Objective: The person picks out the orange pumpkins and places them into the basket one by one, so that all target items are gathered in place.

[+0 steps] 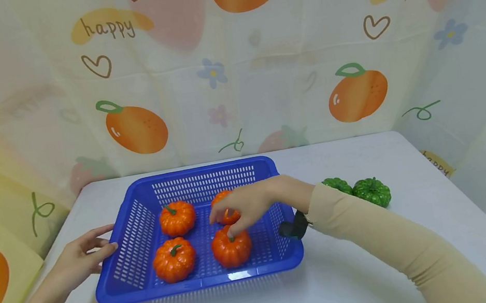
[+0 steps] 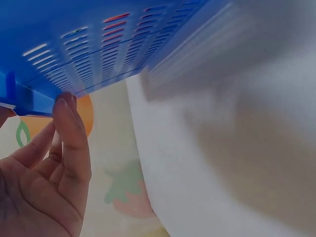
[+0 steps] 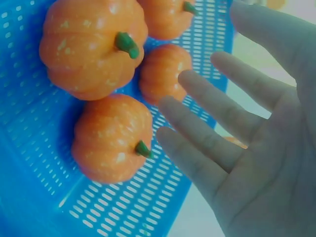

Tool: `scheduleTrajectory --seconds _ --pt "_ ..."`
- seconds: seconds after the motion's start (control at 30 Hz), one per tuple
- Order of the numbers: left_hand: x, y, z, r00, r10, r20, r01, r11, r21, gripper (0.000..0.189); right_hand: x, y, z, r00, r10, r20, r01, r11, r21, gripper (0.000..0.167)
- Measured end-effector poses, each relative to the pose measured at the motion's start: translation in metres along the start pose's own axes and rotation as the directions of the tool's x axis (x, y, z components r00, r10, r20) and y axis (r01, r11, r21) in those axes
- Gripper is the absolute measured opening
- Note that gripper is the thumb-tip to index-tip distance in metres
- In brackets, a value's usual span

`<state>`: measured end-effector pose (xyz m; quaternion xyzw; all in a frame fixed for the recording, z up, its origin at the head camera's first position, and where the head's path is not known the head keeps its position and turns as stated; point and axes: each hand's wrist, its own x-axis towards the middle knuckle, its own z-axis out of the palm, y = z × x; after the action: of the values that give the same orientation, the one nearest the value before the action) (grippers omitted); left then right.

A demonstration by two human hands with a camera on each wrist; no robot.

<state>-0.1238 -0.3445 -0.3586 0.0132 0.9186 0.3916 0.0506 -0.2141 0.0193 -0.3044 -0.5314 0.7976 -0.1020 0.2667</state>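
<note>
A blue plastic basket (image 1: pixel 174 289) with slotted walls holds several small orange pumpkins. My left hand (image 1: pixel 73 260) pinches its left rim between thumb and fingers; the left wrist view shows fingertips against the basket's edge (image 2: pixel 29 74). Over the basket's right half hovers my right hand (image 1: pixel 253 205), fingers spread and holding nothing in the right wrist view. Below it lies the front right pumpkin (image 1: pixel 232 250); the back right pumpkin (image 1: pixel 221 195) is partly hidden behind the hand. On the basket's left side sit a back pumpkin (image 1: pixel 177 219) and a front pumpkin (image 1: pixel 174 261).
Two green pumpkins stand on the white table (image 1: pixel 355 271) right of the basket. One green pumpkin (image 1: pixel 374 192) is mostly visible; the other green pumpkin (image 1: pixel 337 184) is partly covered by my right sleeve. A fruit-patterned cloth (image 1: pixel 262 91) hangs behind the table.
</note>
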Motion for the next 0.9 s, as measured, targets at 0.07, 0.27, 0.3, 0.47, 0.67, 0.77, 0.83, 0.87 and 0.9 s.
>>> scheduleTrajectory --seconds 0.07,0.27,0.3,0.47,0.67,0.77,0.83,0.87,0.9 --pt "0.0 0.001 0.001 1.0 0.004 -0.008 -0.004 1.0 0.02 0.058 -0.003 0.001 -0.001 1.0 -0.006 -0.027 0.006 1.0 0.001 0.04" --pt "-0.001 0.002 0.001 0.999 0.023 -0.031 -0.021 0.998 0.067 0.056 -0.017 0.003 -0.003 0.99 -0.045 -0.133 0.05 0.998 0.031 0.032" --pt "-0.001 0.002 0.0 0.999 0.027 -0.033 -0.025 0.997 0.074 0.056 -0.019 0.003 -0.003 0.987 -0.055 -0.154 0.061 0.998 0.033 0.032" --pt "-0.003 0.005 -0.002 0.997 0.063 -0.041 -0.057 0.99 0.125 0.056 -0.037 0.008 -0.002 0.968 -0.064 -0.243 0.071 0.997 0.02 0.031" --pt "-0.004 0.012 -0.007 0.99 0.133 -0.045 -0.123 0.977 0.175 0.054 -0.054 0.016 0.0 0.953 -0.046 -0.298 0.061 0.997 0.041 0.027" --pt "-0.003 0.016 -0.01 0.98 0.185 -0.072 -0.168 0.968 0.189 0.051 -0.063 0.02 0.001 0.943 -0.049 -0.328 0.06 0.998 0.025 0.026" --pt "-0.002 0.019 -0.012 0.974 0.211 -0.086 -0.19 0.961 0.201 0.05 -0.068 0.023 0.001 0.936 -0.047 -0.348 0.055 0.998 0.014 0.026" --pt "-0.002 0.02 -0.012 0.971 0.221 -0.091 -0.199 0.959 0.204 0.049 -0.072 0.024 0.001 0.934 -0.042 -0.354 0.05 0.999 0.015 0.027" --pt "-0.002 0.022 -0.013 0.97 0.226 -0.094 -0.203 0.957 0.209 0.049 -0.075 0.025 0.001 0.932 -0.036 -0.362 0.045 0.999 0.015 0.027"
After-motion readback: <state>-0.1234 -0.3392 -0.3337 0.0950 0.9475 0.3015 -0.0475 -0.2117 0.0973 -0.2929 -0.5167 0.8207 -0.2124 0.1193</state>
